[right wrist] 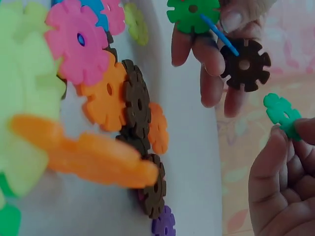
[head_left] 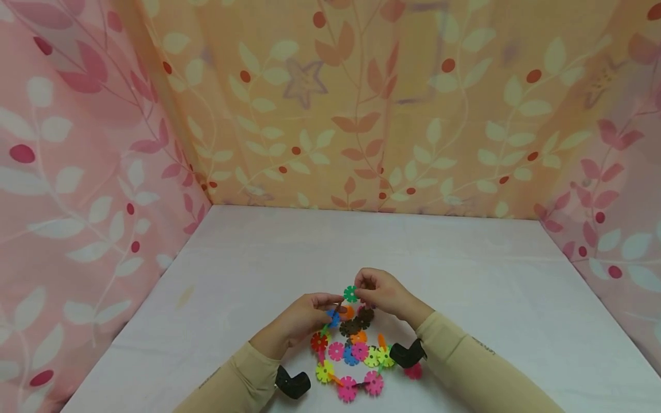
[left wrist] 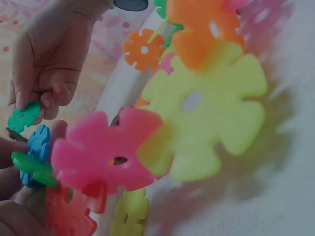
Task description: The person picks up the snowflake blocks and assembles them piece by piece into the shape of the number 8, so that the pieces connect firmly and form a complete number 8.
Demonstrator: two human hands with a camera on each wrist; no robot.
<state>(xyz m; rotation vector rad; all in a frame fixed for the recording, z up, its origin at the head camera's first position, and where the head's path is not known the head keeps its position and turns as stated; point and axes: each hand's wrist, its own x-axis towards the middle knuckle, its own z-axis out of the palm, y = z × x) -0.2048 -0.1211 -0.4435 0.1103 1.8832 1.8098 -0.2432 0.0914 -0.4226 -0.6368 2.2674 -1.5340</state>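
Thumb and fingers of my right hand [head_left: 384, 292] pinch a small green notched plastic disc [head_left: 350, 293], a snowflake-type building piece. Close to it on the left, my left hand [head_left: 295, 321] grips the end of a chain of such discs slotted together. In the right wrist view that end shows a brown disc [right wrist: 253, 76], a blue disc [right wrist: 224, 37] seen edge-on and another green disc [right wrist: 184, 19]. The green disc in my right hand is apart from the brown one. From my left hand the chain curves down through a red disc [head_left: 319, 342] and pink discs [head_left: 347, 389].
Inside the curve lie more discs, among them brown [head_left: 365, 316], orange [head_left: 358, 337] and pink [head_left: 336, 351]. Black wrist cameras [head_left: 293, 383] hang beside both sleeves. A white-covered table [head_left: 248, 252] carries everything, with patterned curtains [head_left: 361, 115] behind and at the sides.
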